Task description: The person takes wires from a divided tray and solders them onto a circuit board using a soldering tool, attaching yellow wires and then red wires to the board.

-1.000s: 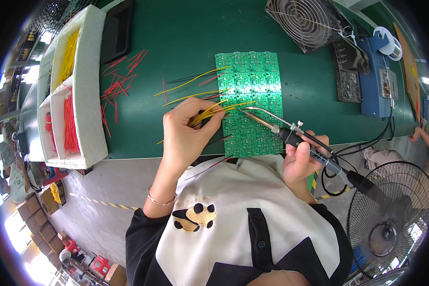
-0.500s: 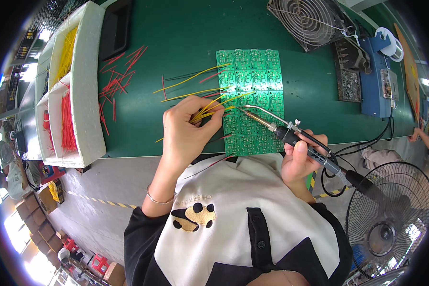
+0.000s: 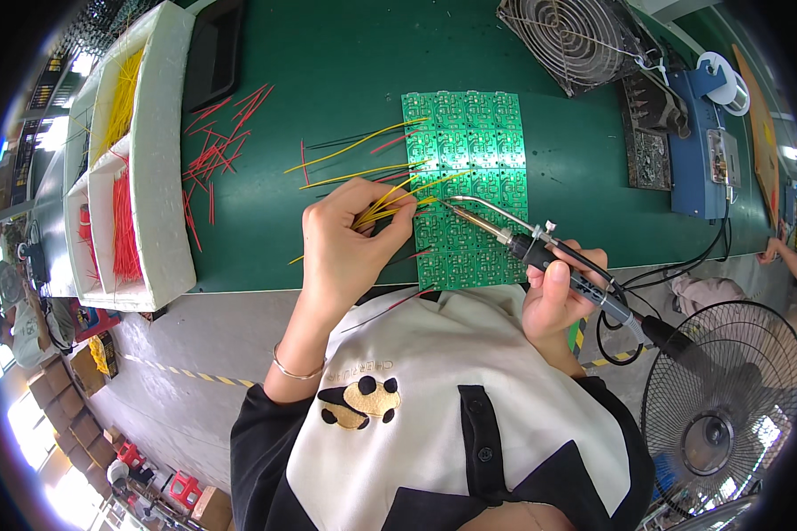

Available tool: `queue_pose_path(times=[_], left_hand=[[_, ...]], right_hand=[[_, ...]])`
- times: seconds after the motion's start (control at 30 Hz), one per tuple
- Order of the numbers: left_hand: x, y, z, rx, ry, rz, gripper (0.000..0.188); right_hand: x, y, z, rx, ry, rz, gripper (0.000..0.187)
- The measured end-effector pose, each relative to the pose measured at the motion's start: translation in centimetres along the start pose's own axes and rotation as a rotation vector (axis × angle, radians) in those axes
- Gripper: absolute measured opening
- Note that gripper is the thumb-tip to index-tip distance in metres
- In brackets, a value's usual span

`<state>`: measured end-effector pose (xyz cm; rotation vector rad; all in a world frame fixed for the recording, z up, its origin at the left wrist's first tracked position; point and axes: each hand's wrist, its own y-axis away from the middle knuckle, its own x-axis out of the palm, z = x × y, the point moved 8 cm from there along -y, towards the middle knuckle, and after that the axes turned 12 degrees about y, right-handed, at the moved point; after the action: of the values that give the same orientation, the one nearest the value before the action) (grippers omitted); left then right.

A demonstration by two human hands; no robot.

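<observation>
A green panel of circuit boards [image 3: 487, 142] lies on the green table, with yellow, red and black wires along its left side. My left hand [image 3: 350, 226] is closed in a pinch on several yellow wires [image 3: 379, 210], one wire end reaching onto the panel. In my right hand [image 3: 562, 292] is a soldering iron [image 3: 531, 252] with a thin curved metal tube fixed alongside. Its tip rests at or just over the panel, close to the end of a yellow wire; actual contact is too small to make out.
Left, a white foam box [image 3: 173, 177] holds yellow and red wires, beside loose red wires [image 3: 217, 152] and a black tray [image 3: 214, 53]. A round-grilled fan [image 3: 562, 40] and a blue soldering unit [image 3: 695, 150] with a solder reel stand right. A black fan [image 3: 713, 434] is lower right.
Both hands, the iron and the panel look the same as before. In the left background, a person has shifted slightly.
</observation>
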<state>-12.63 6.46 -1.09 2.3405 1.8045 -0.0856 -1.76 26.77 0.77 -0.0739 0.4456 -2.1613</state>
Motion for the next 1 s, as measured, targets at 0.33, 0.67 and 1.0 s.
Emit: queue_pose_path(times=[0.33, 0.67, 1.0], left_hand=[[-0.21, -0.17, -0.18, 0.125, 0.058, -0.06, 0.007], [-0.28, -0.07, -0.35, 0.108, 0.035, -0.074, 0.008], [-0.1, 0.1, -0.44, 0.056, -0.037, -0.041, 0.006]], right_hand=[[0.07, -0.02, 0.12, -0.022, 0.021, -0.016, 0.017], [-0.1, 0.09, -0.24, -0.003, -0.05, 0.035, 0.02], [0.12, 0.04, 0.22, -0.045, 0.024, -0.009, 0.017]])
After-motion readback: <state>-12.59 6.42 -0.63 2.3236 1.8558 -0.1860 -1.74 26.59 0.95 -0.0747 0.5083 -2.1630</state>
